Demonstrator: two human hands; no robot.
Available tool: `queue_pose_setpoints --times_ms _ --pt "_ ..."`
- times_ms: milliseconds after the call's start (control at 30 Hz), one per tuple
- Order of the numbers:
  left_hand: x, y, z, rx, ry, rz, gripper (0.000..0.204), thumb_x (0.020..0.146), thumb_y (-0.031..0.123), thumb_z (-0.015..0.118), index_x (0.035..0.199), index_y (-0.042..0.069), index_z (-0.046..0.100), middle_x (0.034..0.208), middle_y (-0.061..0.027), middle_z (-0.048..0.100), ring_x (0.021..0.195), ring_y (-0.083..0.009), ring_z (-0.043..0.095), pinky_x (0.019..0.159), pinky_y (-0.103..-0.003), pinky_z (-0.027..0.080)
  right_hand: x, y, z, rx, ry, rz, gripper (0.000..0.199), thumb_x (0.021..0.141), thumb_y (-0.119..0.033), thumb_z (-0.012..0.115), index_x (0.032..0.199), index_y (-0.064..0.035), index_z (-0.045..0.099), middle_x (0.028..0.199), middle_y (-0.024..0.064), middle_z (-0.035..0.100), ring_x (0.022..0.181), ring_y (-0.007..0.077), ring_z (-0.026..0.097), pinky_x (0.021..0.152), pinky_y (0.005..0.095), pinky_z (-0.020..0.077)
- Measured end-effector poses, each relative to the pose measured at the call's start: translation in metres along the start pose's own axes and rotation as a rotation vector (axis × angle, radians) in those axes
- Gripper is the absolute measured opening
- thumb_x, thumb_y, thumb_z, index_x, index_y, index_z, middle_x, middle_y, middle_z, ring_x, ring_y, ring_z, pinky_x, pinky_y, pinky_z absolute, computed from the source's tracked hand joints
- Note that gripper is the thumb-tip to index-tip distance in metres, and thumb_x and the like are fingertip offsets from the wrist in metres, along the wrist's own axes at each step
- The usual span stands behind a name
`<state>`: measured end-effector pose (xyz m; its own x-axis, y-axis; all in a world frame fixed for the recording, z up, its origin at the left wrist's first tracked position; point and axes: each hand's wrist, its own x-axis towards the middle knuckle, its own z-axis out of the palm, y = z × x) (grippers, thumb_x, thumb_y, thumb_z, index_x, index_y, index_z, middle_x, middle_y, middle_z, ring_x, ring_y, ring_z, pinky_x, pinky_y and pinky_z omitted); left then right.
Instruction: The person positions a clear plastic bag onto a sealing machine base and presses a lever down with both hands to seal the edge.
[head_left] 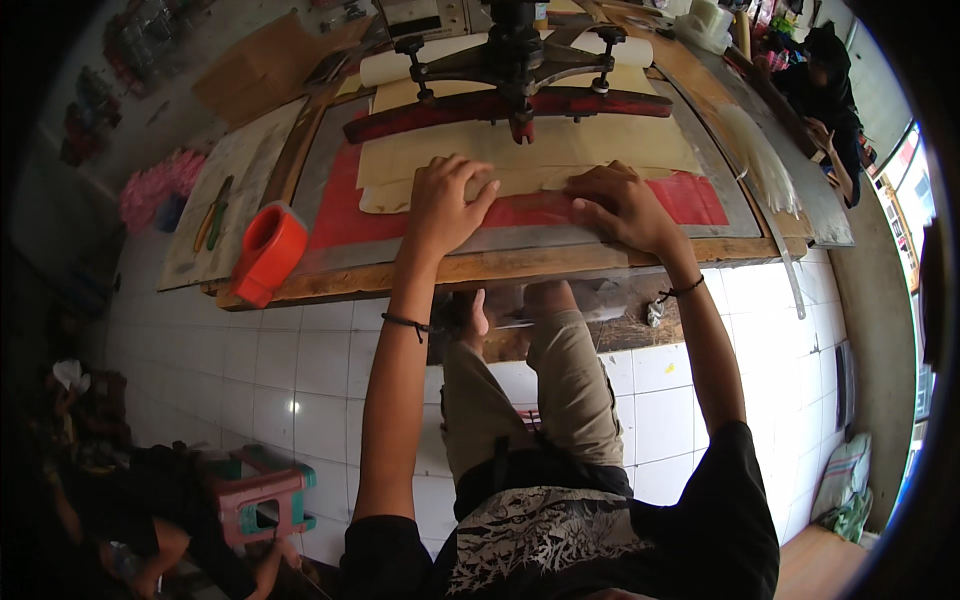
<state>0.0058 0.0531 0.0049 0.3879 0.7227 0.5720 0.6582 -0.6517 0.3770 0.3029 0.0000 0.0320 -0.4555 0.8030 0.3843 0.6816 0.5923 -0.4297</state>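
Note:
A wide tan sheet [540, 150] lies over a red sheet [335, 212] on the wood-framed worktable [480, 268]. My left hand [447, 200] rests at the left part of the tan sheet's near edge, its fingers bent forward and its thumb held apart. To the right, my right hand [628, 208] has its fingers curled over the same edge, thumb close below them; its fingertips are partly hidden. Between both hands the near edge looks slightly wrinkled. Just beyond them hangs a black metal clamp frame [520, 68] with a curved red bar [420, 122] across the tan sheet.
An orange-red tape dispenser [272, 255] sits at the table's left front corner, with green-handled pliers [213, 215] beyond it. White strips [760, 160] and a metal ruler [785, 265] lie at right. Two other people [835, 100] are nearby; a plastic stool [262, 495] stands lower left.

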Motion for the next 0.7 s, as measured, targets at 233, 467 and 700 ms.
queue_pose_setpoints --times_ms 233,467,700 --pt "-0.004 0.003 0.003 0.059 -0.04 -0.014 0.035 0.089 0.039 0.077 0.106 0.009 0.076 0.118 -0.0068 0.067 0.114 -0.0279 0.06 0.104 -0.048 0.036 -0.004 0.02 0.015 -0.23 0.339 0.034 0.04 0.091 -0.037 0.075 0.117 -0.007 0.073 0.125 0.0111 0.069 0.122 0.0305 0.058 0.107 0.0427 0.0408" --pt "-0.007 -0.014 0.02 0.191 0.106 0.009 0.04 0.088 0.032 0.079 0.119 0.011 0.064 0.122 -0.0045 0.067 0.127 -0.0278 0.055 0.108 -0.047 0.031 -0.009 0.023 0.015 -0.185 0.235 0.089 0.047 0.088 -0.039 0.079 0.122 -0.0082 0.072 0.126 0.011 0.065 0.127 0.0305 0.055 0.112 0.0455 0.0353" --pt "-0.004 -0.008 0.002 -0.623 0.031 -0.118 0.021 0.1 0.021 0.069 0.112 0.006 0.06 0.097 -0.0057 0.073 0.087 -0.0145 0.067 0.075 -0.028 0.047 -0.006 0.015 0.013 0.344 0.299 0.173 0.051 0.089 -0.021 0.081 0.134 -0.0053 0.062 0.127 0.0145 0.066 0.104 0.0214 0.067 0.085 0.033 0.0544"
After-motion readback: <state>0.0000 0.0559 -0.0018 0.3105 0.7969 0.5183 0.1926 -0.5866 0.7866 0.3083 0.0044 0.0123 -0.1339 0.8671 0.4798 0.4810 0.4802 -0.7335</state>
